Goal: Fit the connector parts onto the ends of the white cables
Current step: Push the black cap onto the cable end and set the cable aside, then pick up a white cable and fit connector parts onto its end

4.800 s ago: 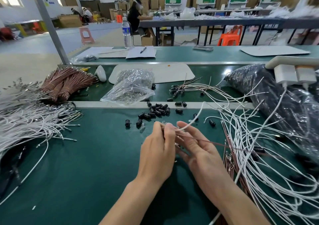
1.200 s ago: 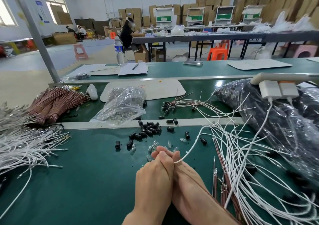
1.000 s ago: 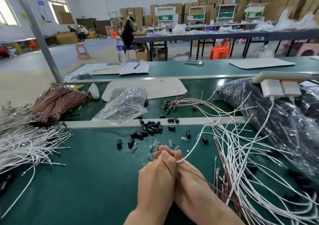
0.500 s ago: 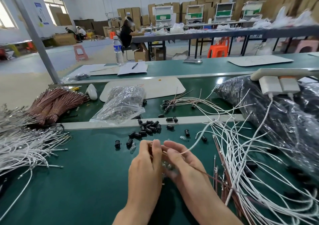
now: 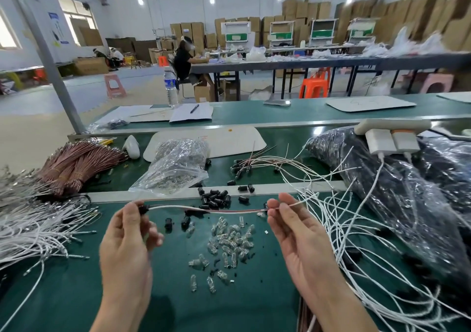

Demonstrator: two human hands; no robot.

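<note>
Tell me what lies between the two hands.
Head view: a white cable stretched from left hand to right hand; under it, clear parts and black connector parts.

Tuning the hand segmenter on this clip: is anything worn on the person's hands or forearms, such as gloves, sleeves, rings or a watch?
Nothing worn shows. The left hand and right hand are bare, with no gloves, rings or finger cots. The left forearm and right forearm are bare down to the bottom edge of the head view: no sleeve cuff, watch or wrist strap.
</note>
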